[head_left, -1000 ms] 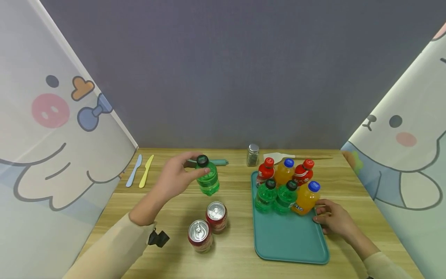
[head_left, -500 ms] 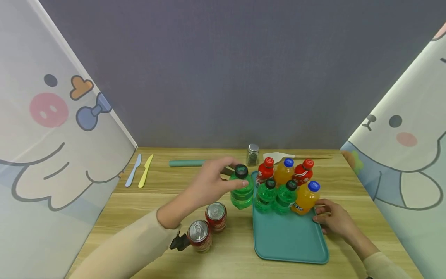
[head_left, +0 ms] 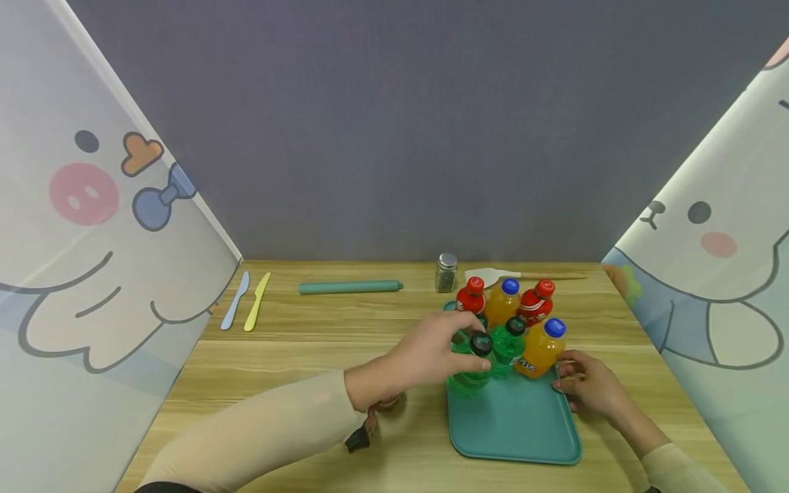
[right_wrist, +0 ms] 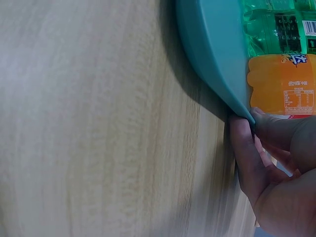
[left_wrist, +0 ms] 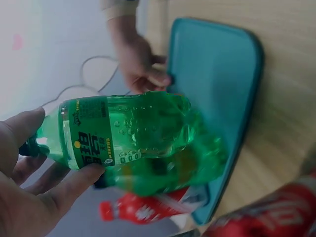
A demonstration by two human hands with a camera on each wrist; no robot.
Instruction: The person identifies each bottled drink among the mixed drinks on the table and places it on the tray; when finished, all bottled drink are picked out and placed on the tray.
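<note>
My left hand (head_left: 434, 349) grips a green soda bottle (left_wrist: 128, 131) with a black cap near its top, thumb and fingers on either side. The bottle hangs over the left part of the teal tray (head_left: 518, 431), overlapping another green bottle behind it. My right hand (head_left: 588, 387) pinches the tray's right rim between thumb and finger, as the right wrist view shows. Standing on the tray are a second visible green bottle (head_left: 507, 342), two orange soda bottles with blue caps, the nearer orange bottle (head_left: 541, 352) beside my right hand, and two red-capped bottles (head_left: 471, 298) at the back.
Red soda cans (left_wrist: 276, 212) stand left of the tray, mostly hidden under my left forearm in the head view. Behind lie a teal rod (head_left: 350, 287), a spice jar (head_left: 446, 274) and a white spatula (head_left: 490, 275). A blue knife (head_left: 235, 301) and yellow knife (head_left: 257, 302) lie far left.
My left hand has carried the green bottle rightward, from above the table behind the cans to over the tray. My right hand keeps its place on the tray rim.
</note>
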